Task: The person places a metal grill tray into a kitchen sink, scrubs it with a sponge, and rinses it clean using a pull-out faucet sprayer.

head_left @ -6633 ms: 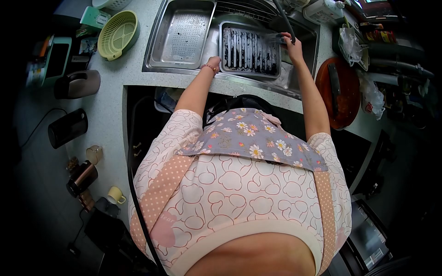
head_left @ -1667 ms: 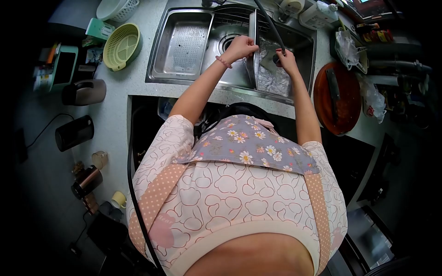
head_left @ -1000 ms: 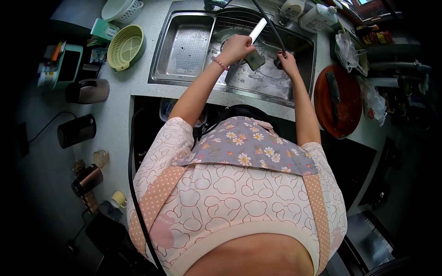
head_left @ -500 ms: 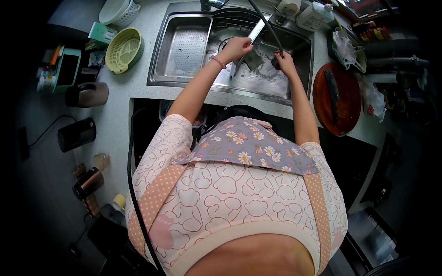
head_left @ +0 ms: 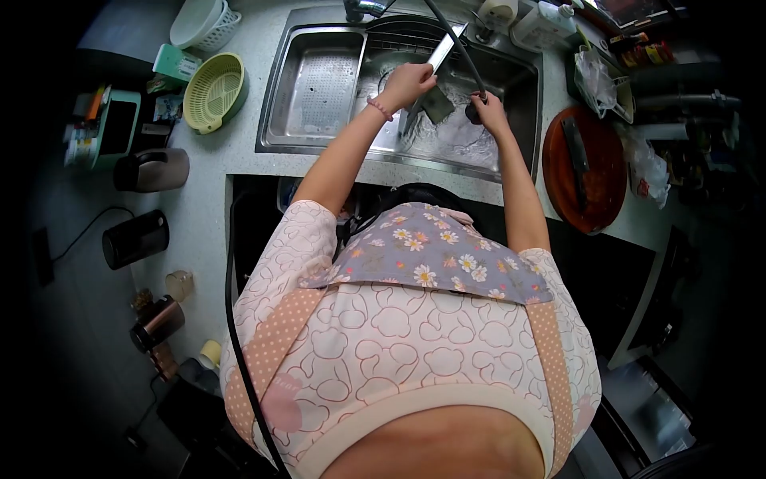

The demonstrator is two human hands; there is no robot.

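My left hand, with a beaded bracelet at its wrist, is closed over a long flat metal strip that slants across the right sink basin. Just beside its fingers is a dark green, square-edged piece; whether the hand also holds it I cannot tell. My right hand is wrapped round the dark spray head of a black hose. Below it, water churns on the basin floor.
A perforated drain tray sits in the left basin. On the left counter are a yellow-green colander and a kettle. To the right, a cleaver lies on a round wooden board. Bottles stand behind the sink.
My right hand and the spray head have shifted slightly left, and the hose has moved along with them. My left hand and the metal strip stay almost in place.
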